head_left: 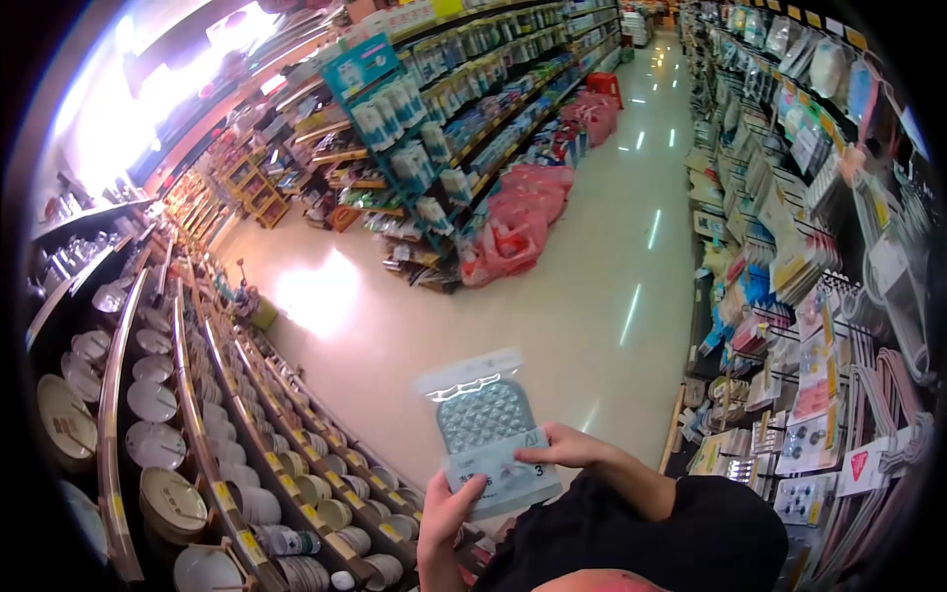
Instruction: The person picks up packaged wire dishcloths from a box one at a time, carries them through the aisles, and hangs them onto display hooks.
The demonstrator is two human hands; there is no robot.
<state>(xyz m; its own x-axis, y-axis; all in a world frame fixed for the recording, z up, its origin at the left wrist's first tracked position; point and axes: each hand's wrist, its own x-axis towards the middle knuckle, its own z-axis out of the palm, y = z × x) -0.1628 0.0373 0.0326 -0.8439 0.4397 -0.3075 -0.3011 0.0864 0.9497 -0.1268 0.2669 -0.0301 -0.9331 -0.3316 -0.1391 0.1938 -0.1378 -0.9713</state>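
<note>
A flat clear package [486,410] with a grey-blue quilted item inside and a pale printed label is held up in front of my body. My left hand [449,508] grips its lower left edge, thumb on the label. On the right side my right hand [564,447] holds the package edge, with its thumb or finger over the label. The fingers behind the package are hidden.
Shelves of bowls and plates [155,444] slope along the left. Hanging packaged goods [789,247] line the right side. Red bags [518,222] lie by the central shelves, with a red stool [605,89] farther along the shiny aisle floor [612,257].
</note>
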